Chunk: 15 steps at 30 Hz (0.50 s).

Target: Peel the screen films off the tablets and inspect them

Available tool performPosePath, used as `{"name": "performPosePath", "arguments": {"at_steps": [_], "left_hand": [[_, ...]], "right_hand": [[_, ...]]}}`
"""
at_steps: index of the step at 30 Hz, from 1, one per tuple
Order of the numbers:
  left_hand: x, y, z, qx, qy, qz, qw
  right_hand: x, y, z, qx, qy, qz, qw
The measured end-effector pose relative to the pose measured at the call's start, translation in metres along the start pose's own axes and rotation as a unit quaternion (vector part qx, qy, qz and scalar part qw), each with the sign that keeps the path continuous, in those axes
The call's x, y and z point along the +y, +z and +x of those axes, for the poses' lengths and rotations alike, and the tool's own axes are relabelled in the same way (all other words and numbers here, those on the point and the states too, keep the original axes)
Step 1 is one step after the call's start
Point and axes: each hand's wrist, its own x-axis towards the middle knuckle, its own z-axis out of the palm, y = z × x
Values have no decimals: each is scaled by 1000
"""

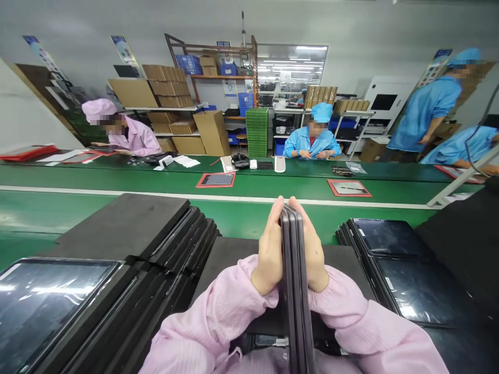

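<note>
Both my hands press flat against a dark tablet-like device [295, 291] that I hold on edge, upright, straight in front of me. My left hand [270, 249] lies along its left face and my right hand [312, 249] along its right face, fingers stretched and close together, clamping it between the palms. The device looks like two thin dark slabs held together. My pink sleeves frame it from below. A black foam mat [230, 254] lies under my hands.
Stacks of black trays holding glossy screens sit at my left [117, 291] and right [401, 275]. Beyond runs a green conveyor belt [156, 182] carrying red-framed panels [216, 179]. Several workers in pink and blue coats sit or stand opposite, before shelves of cardboard boxes.
</note>
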Motion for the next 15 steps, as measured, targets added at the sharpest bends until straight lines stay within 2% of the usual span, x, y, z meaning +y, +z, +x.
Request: {"name": "performPosePath", "arguments": {"at_steps": [2,4,11,15], "left_hand": [[12,8,0,14,-93,-45,995],[16,12,-1,28,-155,-75,985],[-1,16,-8,93,-230,-66,967],[-11,18,-7,109,-261,-51,958]], "right_hand": [[-7,4,-2,25,43,5,999],[-7,5,-6,55,87,4,995],[6,-3,-20,68,153,-8,986],[13,-6,-20,80,187,-12,979]]}}
